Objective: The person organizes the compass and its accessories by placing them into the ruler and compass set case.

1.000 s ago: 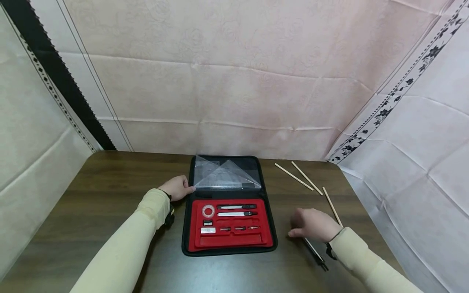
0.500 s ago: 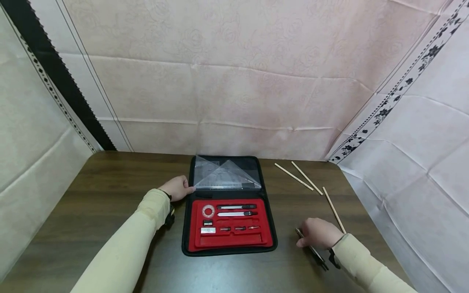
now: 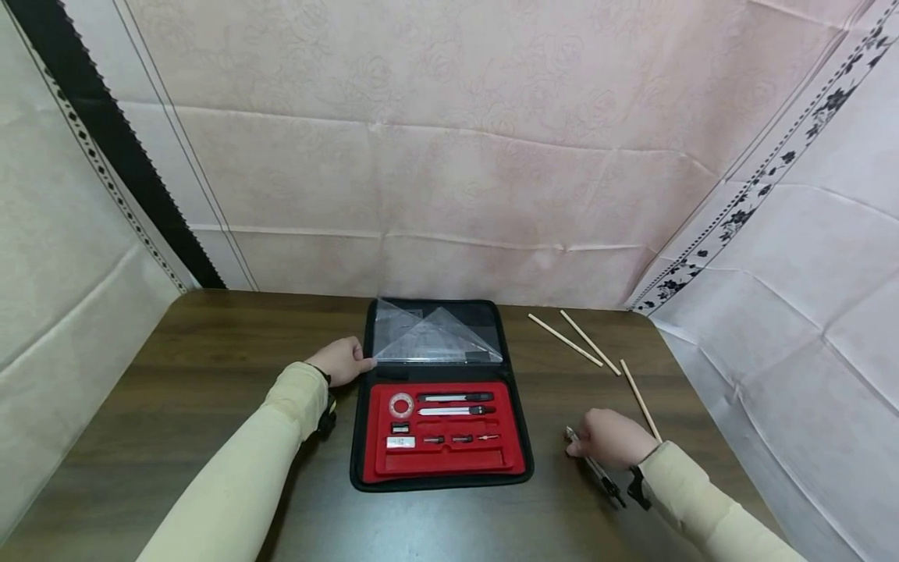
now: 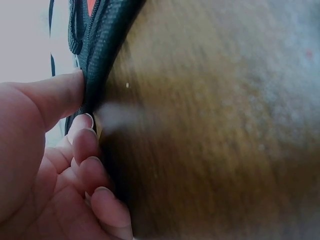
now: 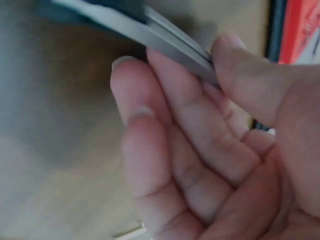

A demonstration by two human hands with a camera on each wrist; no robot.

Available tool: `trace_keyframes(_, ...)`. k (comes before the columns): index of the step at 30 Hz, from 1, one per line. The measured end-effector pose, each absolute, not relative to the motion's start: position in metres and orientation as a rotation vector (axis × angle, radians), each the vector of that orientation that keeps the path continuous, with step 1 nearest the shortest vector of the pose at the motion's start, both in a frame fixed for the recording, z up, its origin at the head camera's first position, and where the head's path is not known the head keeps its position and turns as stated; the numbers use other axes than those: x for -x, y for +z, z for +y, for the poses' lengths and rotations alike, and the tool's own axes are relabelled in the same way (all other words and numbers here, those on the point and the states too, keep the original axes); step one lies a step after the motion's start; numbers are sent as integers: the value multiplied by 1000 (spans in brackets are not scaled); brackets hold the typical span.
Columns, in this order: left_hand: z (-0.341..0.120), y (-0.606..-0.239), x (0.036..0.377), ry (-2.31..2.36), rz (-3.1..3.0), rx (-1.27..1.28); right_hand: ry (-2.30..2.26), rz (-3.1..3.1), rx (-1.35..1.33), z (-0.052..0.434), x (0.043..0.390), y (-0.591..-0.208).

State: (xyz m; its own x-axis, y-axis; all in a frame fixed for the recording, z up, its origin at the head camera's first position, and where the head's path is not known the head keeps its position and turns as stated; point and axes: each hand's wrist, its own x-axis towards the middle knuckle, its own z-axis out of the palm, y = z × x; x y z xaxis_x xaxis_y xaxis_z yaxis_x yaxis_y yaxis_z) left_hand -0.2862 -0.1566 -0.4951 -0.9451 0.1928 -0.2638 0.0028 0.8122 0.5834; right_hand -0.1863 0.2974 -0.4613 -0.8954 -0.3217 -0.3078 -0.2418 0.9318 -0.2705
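Observation:
My left hand (image 3: 340,361) pinches the left edge of an open black zip case (image 3: 357,437) between thumb and fingers, near its fold. In the left wrist view the thumb presses one side of the case's dark edge (image 4: 107,45) and the curled fingers (image 4: 92,172) meet it from the other side. To the right of the case, my right hand (image 3: 614,439) holds a drawing compass (image 3: 602,478), its two-pronged end pointing toward the front right. In the right wrist view, thumb and fingers pinch the flat silver legs of the compass (image 5: 175,45).
The case's red tray (image 3: 449,471) holds a tape roll (image 3: 401,405), an eraser (image 3: 400,442) and several small drawing tools. Clear set squares (image 3: 438,336) lie in its lid. Three thin wooden sticks (image 3: 567,340) lie at the table's back right. A cloth wall (image 3: 449,195) rises behind.
My right hand has shifted right onto the compass and now pinches it, and the compass has tilted slightly. My left hand stays at the case's edge.

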Motion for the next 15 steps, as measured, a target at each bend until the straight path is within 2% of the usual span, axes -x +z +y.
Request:
trace_keyframes(9,-157,-496,286,863,2692,-152,-631,2816,516,272,213,-452)
trace_keyframes(15,-157,-494,285,866,2695,-153,-895,2697,444,245,221,-455)
